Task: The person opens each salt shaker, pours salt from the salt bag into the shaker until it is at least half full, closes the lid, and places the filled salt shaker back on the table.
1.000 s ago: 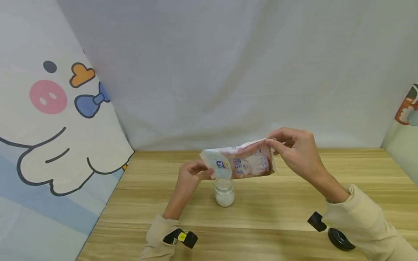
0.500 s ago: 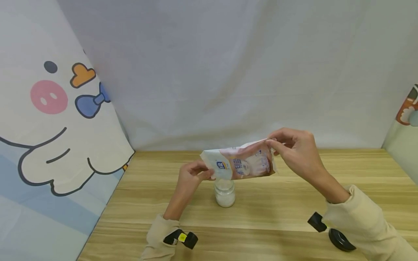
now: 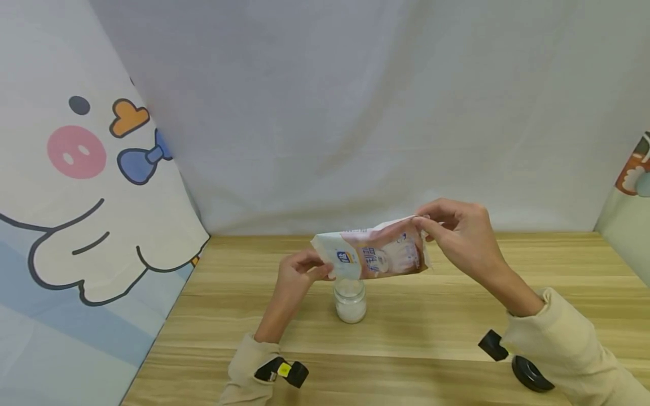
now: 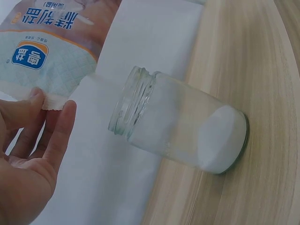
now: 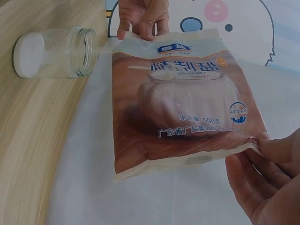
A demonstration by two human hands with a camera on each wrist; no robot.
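Note:
A bag of salt [image 3: 378, 254], pale blue and brown, is held tilted in the air by both hands. My left hand [image 3: 299, 276] pinches the edge of its pale blue end between thumb and fingers. My right hand [image 3: 464, 237] pinches a corner at the brown end, which is higher. Below the pale blue end an open glass jar [image 3: 350, 304] stands upright on the table. White salt [image 4: 222, 138] lies in the bottom of this jar. In both wrist views a faint white stream runs from the bag's corner towards the jar's mouth.
The wood-grain table [image 3: 416, 338] ends at a white cloth backdrop [image 3: 355, 141]. A cartoon-printed panel [image 3: 61, 225] stands at the left. Beside my right sleeve, a round black object [image 3: 532, 373] lies on the table, partly hidden.

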